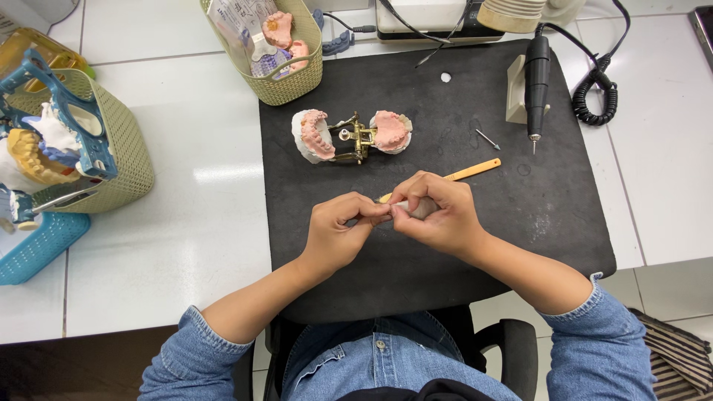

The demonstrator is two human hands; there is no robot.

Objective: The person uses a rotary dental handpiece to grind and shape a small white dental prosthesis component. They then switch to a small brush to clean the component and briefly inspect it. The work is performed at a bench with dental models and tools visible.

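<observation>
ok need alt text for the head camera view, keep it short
Seen from above, a person's left hand and right hand meet over a black mat, pinching a small pale piece between them. Beyond them lie a hinged dental model, an orange stick and a black handpiece.

You have one view only, from the camera on your head, looking almost straight down at the desk [178, 245] from close above. Your lap and chair sit at the near edge, the black mat [460, 245] fills the middle, and the green baskets [290, 85] and the far desk edge reach the top. Both forearms enter from the near side.
</observation>
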